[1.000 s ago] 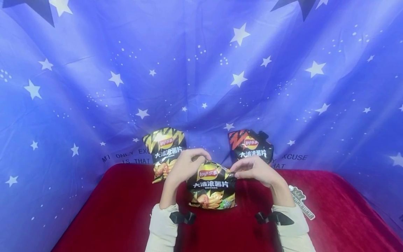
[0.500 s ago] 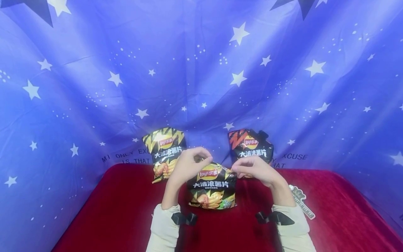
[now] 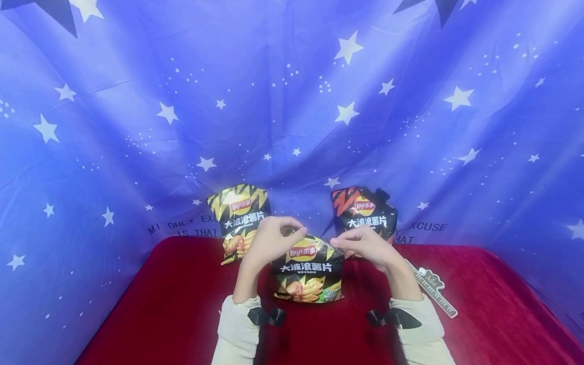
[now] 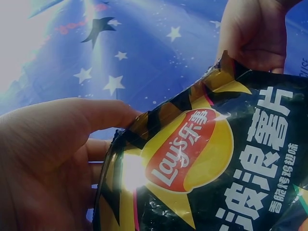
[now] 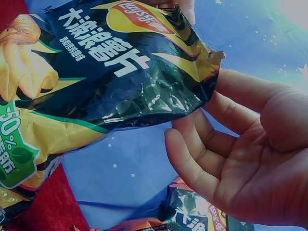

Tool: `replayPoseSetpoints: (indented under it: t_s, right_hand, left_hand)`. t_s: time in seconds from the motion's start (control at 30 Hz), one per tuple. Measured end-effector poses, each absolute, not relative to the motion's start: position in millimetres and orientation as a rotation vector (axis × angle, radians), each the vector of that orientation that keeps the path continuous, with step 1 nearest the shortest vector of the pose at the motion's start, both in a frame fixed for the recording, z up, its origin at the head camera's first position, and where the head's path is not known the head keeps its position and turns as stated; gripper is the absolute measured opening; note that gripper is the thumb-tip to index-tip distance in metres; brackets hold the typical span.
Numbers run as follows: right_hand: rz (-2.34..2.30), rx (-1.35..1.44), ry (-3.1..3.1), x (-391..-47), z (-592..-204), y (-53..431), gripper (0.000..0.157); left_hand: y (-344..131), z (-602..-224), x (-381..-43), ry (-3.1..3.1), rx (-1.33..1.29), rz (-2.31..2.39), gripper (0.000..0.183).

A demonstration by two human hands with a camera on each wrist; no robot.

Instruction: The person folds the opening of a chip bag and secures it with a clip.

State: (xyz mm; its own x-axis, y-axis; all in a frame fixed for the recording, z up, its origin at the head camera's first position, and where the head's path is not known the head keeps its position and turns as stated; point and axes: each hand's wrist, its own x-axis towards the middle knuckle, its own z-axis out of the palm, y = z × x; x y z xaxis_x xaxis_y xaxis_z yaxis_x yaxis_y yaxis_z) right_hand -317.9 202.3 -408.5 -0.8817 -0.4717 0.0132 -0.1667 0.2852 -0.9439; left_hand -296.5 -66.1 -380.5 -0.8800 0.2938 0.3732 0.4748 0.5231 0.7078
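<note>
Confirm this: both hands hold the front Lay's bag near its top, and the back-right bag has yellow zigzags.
Wrong colour: in the head view, the back-right Lay's bag has orange-red zigzags. The left hand and right hand do hold the front Lay's bag near its top.

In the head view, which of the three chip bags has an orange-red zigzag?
The back-right bag. The back-left bag and front bag have yellow zigzags instead.

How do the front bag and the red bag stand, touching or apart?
Apart: the right wrist view shows a strip of blue curtain between the front bag and the red bag.
</note>
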Motion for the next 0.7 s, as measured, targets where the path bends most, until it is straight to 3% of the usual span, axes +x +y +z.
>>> replayPoseSetpoints:
  t_s: [0.7]
  right_hand:
    - [-1.629, -0.637, 2.276, -315.3, -406.4, 200.6, 0.032]
  left_hand:
    - [-71.2, -380.3, -298.1, -2.595, -0.702, -1.346, 0.006]
